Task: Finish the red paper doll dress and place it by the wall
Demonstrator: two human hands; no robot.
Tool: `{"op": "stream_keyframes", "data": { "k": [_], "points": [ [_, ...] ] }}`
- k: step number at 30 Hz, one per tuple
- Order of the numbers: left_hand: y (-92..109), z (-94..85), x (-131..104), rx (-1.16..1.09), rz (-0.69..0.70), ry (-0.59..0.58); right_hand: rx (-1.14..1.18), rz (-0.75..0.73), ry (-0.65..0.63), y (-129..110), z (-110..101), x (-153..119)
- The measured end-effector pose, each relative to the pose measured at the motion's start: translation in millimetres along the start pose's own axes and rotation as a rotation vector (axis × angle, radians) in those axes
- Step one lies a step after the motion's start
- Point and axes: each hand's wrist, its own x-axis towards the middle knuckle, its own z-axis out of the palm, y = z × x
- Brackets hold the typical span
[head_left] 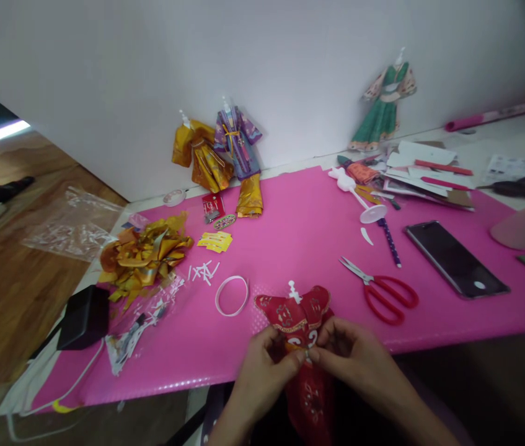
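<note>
Left hand (274,365) and right hand (352,353), fingers curled, pinch the waist of a red doll dress (306,313) at the pink table's (290,235) near edge, thumbs almost meeting. At left, a clear plastic bag (134,337) contains small white and dark pieces; another transparent bag (76,226) contains small pale pieces.

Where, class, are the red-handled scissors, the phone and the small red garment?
red-handled scissors (368,280): head view, pivot
phone (456,259): head view, dark screen
small red garment (312,399): head view, embroidered lower front
</note>
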Motion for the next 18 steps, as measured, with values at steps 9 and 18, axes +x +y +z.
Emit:
{"op": "stream_keyframes", "data": {
  "k": [9,18],
  "points": [
    [4,0.6,1,-0.052,-0.009,-0.005,-0.051,-0.021,-0.010,-5,-1,1],
    [7,2.2,0,-0.038,-0.012,0.003,-0.159,-0.042,0.009,-11,-3,-1]
  ]
}}
